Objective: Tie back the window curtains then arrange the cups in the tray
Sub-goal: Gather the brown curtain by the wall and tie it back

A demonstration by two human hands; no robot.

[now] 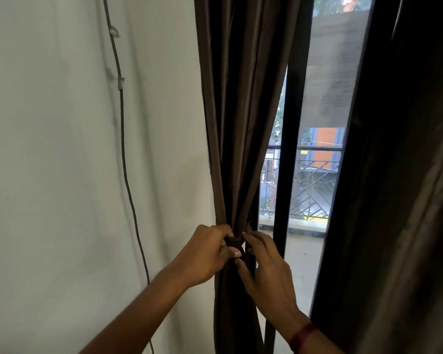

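The left brown curtain (237, 103) hangs gathered into a narrow bunch beside the window. A dark tie-back band (234, 243) wraps the bunch at its waist. My left hand (206, 254) grips the band and the bunched cloth from the left, thumb across the front. My right hand (262, 268) pinches the band from the right with curled fingers. The right curtain (399, 200) hangs loose and dark along the right side. No cups or tray are in view.
A white wall (62, 149) fills the left, with a thin cable (123, 139) clipped to it and running down. A black window frame post (289, 149) stands between the curtains. Outside are a balcony railing (315, 180) and buildings.
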